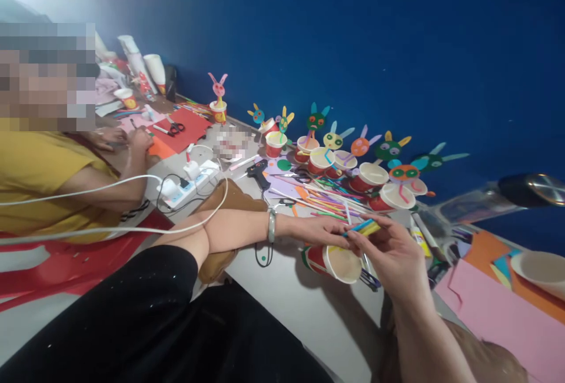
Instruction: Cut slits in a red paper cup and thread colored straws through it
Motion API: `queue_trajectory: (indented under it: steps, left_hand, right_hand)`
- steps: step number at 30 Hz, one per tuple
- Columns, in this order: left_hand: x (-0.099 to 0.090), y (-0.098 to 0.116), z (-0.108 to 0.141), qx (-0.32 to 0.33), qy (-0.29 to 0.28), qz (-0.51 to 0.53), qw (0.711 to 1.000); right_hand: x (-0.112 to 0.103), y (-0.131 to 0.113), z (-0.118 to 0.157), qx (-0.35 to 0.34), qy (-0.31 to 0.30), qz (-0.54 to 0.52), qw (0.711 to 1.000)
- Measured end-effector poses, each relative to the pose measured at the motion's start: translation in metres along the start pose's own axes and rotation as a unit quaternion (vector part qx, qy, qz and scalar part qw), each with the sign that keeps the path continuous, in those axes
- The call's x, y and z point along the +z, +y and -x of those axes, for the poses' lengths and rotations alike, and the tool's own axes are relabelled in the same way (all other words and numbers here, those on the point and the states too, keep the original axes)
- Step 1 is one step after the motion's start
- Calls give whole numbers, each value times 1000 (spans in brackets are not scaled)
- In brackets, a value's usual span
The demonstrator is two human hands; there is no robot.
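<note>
Just above a paper cup [344, 264], my two hands meet in a pinch. The thumb and fingers of my right hand [399, 253] are closed on short blue and yellow strips [369, 227]; whether these are paper or cut straws I cannot make out. My left hand [320, 231], below a pale bracelet, has its fingertips pressed together at the blue end of the strips. The cup is red and white outside, lies tilted with its mouth toward me, and shows green at its base.
Rabbit-faced paper cups [322, 159] line the blue wall. Coloured sticks [335, 203], a glue gun [258, 174] and a power strip [194, 183] lie left of my hands. Pink paper [498, 318] is at right. A co-worker in a yellow top [48, 183] sits at left.
</note>
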State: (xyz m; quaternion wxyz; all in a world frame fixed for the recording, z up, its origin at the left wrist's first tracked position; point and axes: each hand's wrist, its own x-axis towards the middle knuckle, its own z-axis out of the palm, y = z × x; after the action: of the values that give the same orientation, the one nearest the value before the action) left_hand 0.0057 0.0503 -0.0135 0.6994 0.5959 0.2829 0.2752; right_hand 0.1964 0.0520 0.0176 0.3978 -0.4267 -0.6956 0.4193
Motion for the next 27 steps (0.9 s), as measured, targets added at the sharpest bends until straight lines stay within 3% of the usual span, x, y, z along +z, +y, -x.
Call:
queue_trajectory:
  steps: [5,10,15,21,27]
  left_hand:
    - [0,-7,-1,11,5,-14,1000]
    - [2,-7,0,11,10,-72,997]
    - [2,-6,3,1,-17,-117,993]
    - [4,3,10,-21,-90,-99,991]
    - [4,8,10,-29,-40,-113,992]
  right_hand:
    - [-3,-3,-4,15,-25,-9,1000]
    - [-11,1,-4,2,-34,79,996]
    - [-15,-1,-3,6,-108,74,991]
    - [-16,-10,-4,39,-198,34,979]
    - [-18,-10,-5,33,-197,49,979]
